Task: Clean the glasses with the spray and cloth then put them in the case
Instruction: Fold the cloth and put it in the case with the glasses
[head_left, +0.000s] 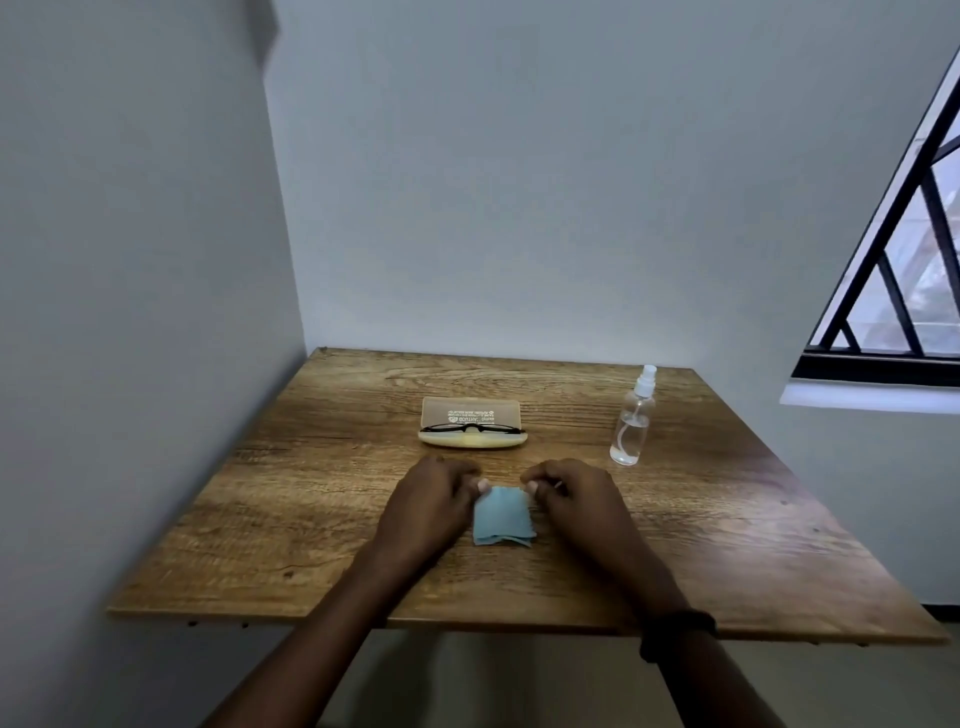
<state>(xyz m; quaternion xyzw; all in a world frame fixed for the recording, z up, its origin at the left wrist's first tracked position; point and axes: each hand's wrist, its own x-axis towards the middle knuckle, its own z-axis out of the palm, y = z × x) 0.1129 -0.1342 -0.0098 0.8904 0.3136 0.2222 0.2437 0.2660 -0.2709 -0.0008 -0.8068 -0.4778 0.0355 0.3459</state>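
The person is working on the cloth step: the left hand (431, 499) and the right hand (571, 493) are each pinching a far corner of the blue cloth (501, 517), fingers curled in, while its near edge is lying rumpled on the table (311, 519). Beyond the hands, the tan case (470, 413) is sitting open with the dark-framed glasses (470, 428) resting in its lower half. Whether they are already cleaned I cannot tell, so the person seems to be either readying the cloth or folding it away. If cleaning is still ahead, the next move is calling for one hand to let go and reach for the clear spray bottle (632, 421), standing upright well to the right of the case, or for the glasses. Pale walls (519, 182) are closing in the corner, a barred window (909, 260) is letting light in at the right, and the wood-grain table is sitting tight against the left wall.
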